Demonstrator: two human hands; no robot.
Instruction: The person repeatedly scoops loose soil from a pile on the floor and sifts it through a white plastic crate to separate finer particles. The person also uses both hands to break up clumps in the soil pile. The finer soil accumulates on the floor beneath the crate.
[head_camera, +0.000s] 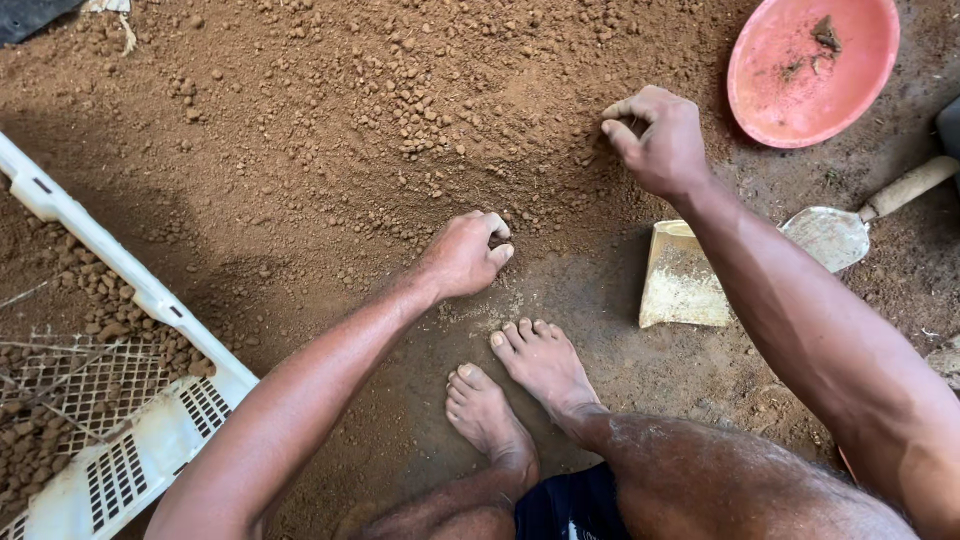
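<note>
I squat over a spread of brown soil (330, 130) dotted with small clods. My left hand (466, 254) rests on the ground at the soil's near edge, its fingers curled around a pinch of earth. Farther out, my right hand (657, 140) is also curled, with fingertips pressed into the loose soil. Whether either hand holds a clod is hidden by the fingers. My two bare feet (520, 385) stand on the darker packed ground just below the left hand.
A pink plastic basin (812, 68) lies at the top right. Beside my right forearm are a pale square scoop (683, 280) and a metal trowel (840, 232) with a wooden handle. A white perforated crate (140, 440) holding clods sits at the left.
</note>
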